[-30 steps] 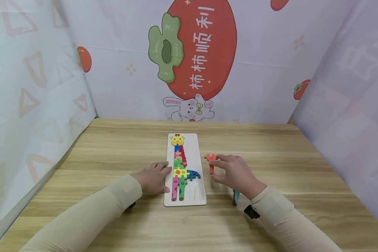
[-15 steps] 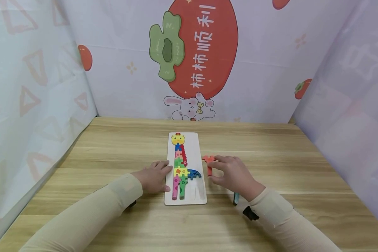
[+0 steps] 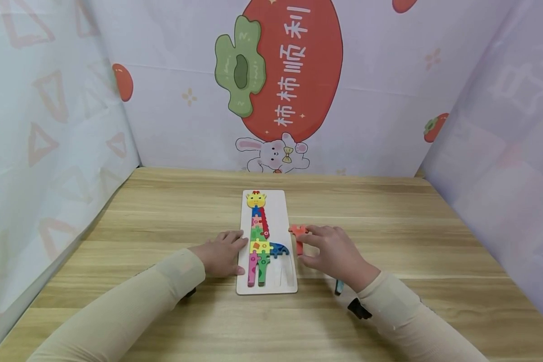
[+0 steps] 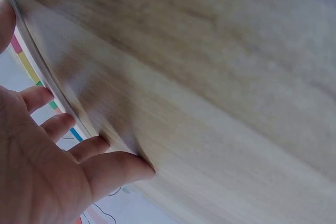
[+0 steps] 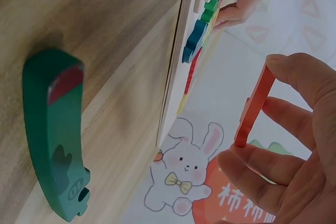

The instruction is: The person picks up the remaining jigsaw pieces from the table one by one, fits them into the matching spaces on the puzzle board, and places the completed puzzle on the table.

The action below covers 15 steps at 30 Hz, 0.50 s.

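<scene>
Orange piece now closer to the board

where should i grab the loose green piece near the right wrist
Pinch the green piece across its middle, probably from above: it rests on the table, long and slim, its long sides looking free between the notched end and the maroon tip.

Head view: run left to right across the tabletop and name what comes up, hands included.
Left hand → pink leg → green leg → blue piece → orange piece → right hand.

Smooth painted orange puzzle piece, matt wooden board, wood-grained table, creased cloth backdrop.
</scene>
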Motion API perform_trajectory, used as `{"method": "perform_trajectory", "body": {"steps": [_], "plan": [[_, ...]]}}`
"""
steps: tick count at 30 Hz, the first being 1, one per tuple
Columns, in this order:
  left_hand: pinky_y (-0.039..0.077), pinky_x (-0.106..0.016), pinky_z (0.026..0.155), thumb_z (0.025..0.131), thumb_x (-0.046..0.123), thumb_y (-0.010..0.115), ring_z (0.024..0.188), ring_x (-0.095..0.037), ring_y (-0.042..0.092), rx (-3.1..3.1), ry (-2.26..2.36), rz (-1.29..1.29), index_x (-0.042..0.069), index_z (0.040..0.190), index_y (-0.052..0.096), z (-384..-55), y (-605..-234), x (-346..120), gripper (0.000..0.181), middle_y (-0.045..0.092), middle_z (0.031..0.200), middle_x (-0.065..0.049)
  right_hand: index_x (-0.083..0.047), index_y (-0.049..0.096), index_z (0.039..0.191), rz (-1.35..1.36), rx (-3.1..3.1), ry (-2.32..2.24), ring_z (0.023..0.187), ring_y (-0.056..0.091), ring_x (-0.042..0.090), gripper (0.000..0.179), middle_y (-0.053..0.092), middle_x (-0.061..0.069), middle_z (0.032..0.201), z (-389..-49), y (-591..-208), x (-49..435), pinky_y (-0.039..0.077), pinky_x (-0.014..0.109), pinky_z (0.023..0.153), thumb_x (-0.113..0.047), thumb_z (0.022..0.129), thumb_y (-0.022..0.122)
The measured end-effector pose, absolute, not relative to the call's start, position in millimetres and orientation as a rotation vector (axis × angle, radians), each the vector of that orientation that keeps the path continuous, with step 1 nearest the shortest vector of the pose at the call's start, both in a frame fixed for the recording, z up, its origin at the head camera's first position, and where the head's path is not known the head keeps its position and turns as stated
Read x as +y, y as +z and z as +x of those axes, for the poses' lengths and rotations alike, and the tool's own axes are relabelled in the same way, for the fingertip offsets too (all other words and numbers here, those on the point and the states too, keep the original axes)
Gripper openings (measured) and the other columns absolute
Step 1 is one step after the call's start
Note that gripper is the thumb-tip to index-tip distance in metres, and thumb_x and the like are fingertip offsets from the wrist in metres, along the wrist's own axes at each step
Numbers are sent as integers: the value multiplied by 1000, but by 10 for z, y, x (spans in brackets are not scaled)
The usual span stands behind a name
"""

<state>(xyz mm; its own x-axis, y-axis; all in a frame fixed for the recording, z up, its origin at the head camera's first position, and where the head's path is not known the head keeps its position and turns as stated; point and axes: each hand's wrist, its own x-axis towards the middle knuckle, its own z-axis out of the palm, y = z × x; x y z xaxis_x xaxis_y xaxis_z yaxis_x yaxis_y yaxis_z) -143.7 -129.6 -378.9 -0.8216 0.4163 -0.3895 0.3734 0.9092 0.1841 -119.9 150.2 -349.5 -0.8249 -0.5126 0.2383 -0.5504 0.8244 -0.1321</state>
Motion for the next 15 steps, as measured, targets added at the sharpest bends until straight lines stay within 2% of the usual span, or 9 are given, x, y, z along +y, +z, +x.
{"method": "perform_trajectory", "body": {"steps": [15], "plan": [[31,-68,102,86,53,64,142,-35,22,2647,145,568,16,150,34,-1427,-3764,-1284,80,22,157,-9,-22,75,108,840,-2810,290,103,64,28,37,68,9,118,-1162,-3499,1468,49,50,90,-38,76,81]]}}
